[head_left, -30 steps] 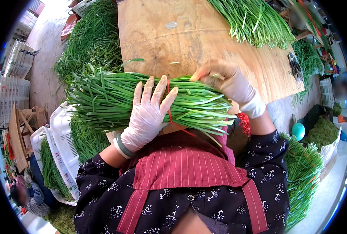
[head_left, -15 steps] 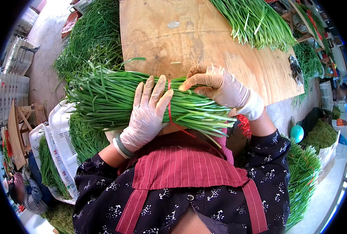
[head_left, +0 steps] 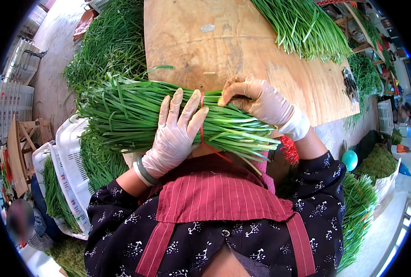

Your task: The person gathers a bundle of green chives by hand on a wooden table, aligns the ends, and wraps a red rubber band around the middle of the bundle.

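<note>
A dense green bundle [head_left: 122, 117] lies at the near edge of the desk [head_left: 247, 55], long axis left to right, leaf tips [head_left: 92, 113] left, paler stem ends [head_left: 263, 138] right. The gloved left hand [head_left: 174, 134] lies flat upon it, fingers extended, hiding its middle beside a red band [head_left: 202, 120]. The gloved right hand [head_left: 258, 100] is curled against the bundle; its grip cannot be determined.

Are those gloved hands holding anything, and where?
The left hand lies open on the green bundle, left of its red band. I can't tell if the right hand grips anything.
</note>
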Demonstrator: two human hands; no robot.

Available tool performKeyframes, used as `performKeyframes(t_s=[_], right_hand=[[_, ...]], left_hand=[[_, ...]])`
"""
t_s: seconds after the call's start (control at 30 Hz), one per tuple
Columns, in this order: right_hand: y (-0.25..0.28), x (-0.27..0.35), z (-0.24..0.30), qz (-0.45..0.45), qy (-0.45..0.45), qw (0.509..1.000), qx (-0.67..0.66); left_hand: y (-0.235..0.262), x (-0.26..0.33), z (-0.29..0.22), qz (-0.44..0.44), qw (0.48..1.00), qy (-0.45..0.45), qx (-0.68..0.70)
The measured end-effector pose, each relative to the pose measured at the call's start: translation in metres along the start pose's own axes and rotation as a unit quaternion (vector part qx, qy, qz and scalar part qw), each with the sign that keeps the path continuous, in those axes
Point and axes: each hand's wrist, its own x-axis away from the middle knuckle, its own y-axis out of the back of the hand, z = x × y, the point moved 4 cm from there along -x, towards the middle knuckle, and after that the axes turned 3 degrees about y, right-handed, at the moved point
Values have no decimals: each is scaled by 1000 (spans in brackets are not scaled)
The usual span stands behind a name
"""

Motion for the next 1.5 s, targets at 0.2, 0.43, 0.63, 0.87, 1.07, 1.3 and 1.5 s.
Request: performKeyframes(t_s=[0.2,0.43,0.63,0.87,1.07,1.3,1.5], right_hand=[[7,2,50,-45,67,958,274],[-11,12,45,-28,49,889,455],[-17,12,40,-66,49,915,395],[-18,12,44,-40,44,882,467],[-15,6,36,-24,29,906,421],[-14,2,35,-52,-4,933,355],[-17,3,33,-50,-29,932,357]], left_hand=[[-1,-2,0,13,999,14,-33],[-1,-1,0,-1,1000,29,2],[-2,3,1,-14,999,26,27],[-2,2,2,-4,999,29,30],[-4,4,4,-29,998,16,54],[-1,16,1,-119,991,3,64],[20,19,14,-141,974,25,176]])
